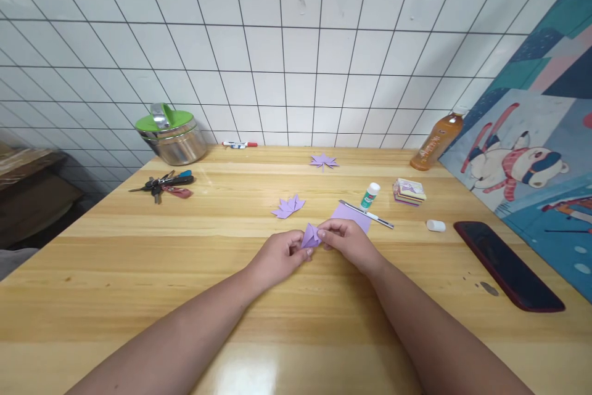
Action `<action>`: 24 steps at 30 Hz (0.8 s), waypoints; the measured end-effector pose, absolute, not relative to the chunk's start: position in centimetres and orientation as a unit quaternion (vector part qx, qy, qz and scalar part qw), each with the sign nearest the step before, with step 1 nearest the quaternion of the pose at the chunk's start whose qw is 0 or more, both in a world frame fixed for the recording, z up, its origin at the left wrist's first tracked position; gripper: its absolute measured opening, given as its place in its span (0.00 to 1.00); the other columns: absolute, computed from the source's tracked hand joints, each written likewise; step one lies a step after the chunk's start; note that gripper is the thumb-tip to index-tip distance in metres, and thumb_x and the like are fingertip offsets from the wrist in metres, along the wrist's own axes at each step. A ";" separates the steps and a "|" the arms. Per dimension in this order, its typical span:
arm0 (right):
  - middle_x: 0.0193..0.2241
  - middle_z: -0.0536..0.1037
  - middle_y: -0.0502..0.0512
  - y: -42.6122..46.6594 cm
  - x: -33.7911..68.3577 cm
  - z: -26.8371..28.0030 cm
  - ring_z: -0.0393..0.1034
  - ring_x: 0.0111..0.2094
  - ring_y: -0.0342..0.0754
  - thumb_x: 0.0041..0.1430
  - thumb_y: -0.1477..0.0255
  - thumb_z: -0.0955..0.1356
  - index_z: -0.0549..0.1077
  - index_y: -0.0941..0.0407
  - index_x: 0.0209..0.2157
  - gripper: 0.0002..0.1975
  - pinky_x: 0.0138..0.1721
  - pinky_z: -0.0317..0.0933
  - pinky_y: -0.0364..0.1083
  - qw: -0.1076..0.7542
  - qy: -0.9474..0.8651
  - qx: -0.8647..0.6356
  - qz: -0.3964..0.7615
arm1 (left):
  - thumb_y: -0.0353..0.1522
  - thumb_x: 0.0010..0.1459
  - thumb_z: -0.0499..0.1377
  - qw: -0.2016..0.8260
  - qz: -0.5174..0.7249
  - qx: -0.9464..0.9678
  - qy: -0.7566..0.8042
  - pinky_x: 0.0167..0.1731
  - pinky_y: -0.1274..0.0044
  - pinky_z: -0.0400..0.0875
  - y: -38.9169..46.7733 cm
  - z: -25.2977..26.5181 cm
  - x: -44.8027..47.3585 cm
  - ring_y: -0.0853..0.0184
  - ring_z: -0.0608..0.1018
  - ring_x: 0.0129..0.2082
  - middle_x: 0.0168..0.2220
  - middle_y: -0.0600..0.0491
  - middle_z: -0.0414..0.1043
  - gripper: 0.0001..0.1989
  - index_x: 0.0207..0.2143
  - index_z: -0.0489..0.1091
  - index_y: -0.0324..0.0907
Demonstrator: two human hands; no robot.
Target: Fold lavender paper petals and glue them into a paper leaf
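Note:
Between my two hands is a small folded piece of purple paper (pixel 310 236), held just above the wooden table. My left hand (pixel 283 254) pinches its lower left side with thumb and fingers. The fingers of my right hand (pixel 346 240) are closed on its right edge. Just beyond lies a purple folded paper leaf (pixel 288 206), and a second, fuller paper leaf (pixel 324 161) rests near the wall. A flat purple paper sheet (pixel 348 215) sits partly behind my right hand, with a slim pen-like tool (pixel 370 214) across it. An uncapped glue stick (pixel 369 196) stands beside the sheet.
Toward the right are a stack of small papers (pixel 409 191), a white cap (pixel 435 225), a dark phone (pixel 507 265) and a drink bottle (pixel 437 141). Keys (pixel 164 185), a green-lidded metal pot (pixel 172 134) and a marker (pixel 239 145) lie to the left, near the tiled wall.

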State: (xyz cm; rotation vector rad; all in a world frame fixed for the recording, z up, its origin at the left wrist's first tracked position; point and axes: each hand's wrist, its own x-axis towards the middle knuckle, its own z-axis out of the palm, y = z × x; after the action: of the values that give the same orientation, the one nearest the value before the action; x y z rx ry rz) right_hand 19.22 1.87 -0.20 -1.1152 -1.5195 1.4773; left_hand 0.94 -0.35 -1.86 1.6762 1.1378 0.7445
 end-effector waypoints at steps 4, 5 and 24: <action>0.24 0.74 0.51 1.9 19.5 -0.1 0.65 0.25 0.41 0.46 0.59 0.71 0.75 0.59 0.29 0.16 0.30 0.60 0.43 0.347 -0.584 -0.437 0.589 | 0.36 0.54 0.55 0.464 0.298 0.695 0.462 0.23 0.81 0.58 -0.3 -2.1 0.9 0.72 0.67 0.23 0.24 0.57 0.68 0.08 0.30 0.68 0.41; 0.24 0.74 0.51 1.9 19.5 -0.1 0.65 0.26 0.41 0.45 0.59 0.71 0.75 0.60 0.30 0.17 0.30 0.60 0.43 0.341 -0.582 -0.437 0.595 | 0.36 0.54 0.55 0.457 0.295 0.699 0.464 0.22 0.81 0.58 -0.3 -2.1 0.8 0.72 0.66 0.22 0.24 0.57 0.67 0.08 0.30 0.68 0.41; 0.22 0.73 0.51 2.1 19.6 -0.6 0.64 0.25 0.42 0.45 0.58 0.70 0.75 0.60 0.29 0.18 0.30 0.60 0.43 0.329 -0.594 -0.453 0.578 | 0.40 0.58 0.51 0.445 0.311 0.706 0.455 0.29 0.79 0.65 -0.1 -1.7 0.5 0.68 0.73 0.29 0.30 0.53 0.73 0.13 0.35 0.69 0.41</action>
State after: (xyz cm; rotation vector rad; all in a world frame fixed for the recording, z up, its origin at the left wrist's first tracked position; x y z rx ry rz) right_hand 19.63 2.12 -0.65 -1.1843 -1.5530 1.5126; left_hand 0.46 -0.12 -1.75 1.7497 1.1272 0.7696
